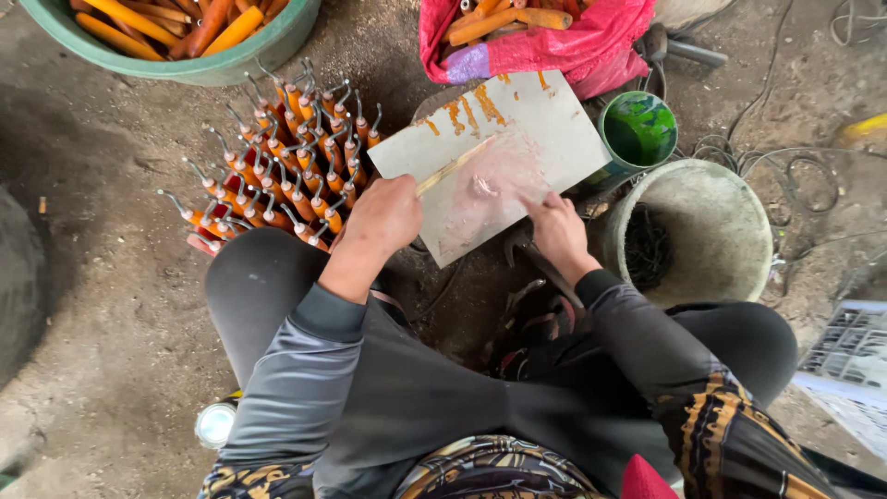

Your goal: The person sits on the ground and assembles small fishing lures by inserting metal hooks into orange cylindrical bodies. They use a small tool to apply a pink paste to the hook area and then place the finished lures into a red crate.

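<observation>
A thin stick (455,165) lies slantwise across a pale board (545,125), its tip over a pinkish smear at the board's middle. The left hand (383,217) is closed around the stick's lower end, at the board's near-left edge. The right hand (557,231) rests on the board's near edge, fingers bent down onto it — whether it pinches the board or only presses on it, I cannot tell. Orange streaks mark the far part of the board.

Just left of the board stands a tight cluster of orange handles (277,166), each topped by a bent metal hook, set upright on the dirt ground (102,305). Right of the board sits a small can (637,129) with green paint inside, and just beside it — nearer the person — a pale bucket (721,199) holding something dark. Beyond the board a pink bag (591,46) holds more orange sticks, and a green tub (231,60) at the far left holds others. A white crate (850,356) shows at the right edge. The person crouches, knees either side of the board.
</observation>
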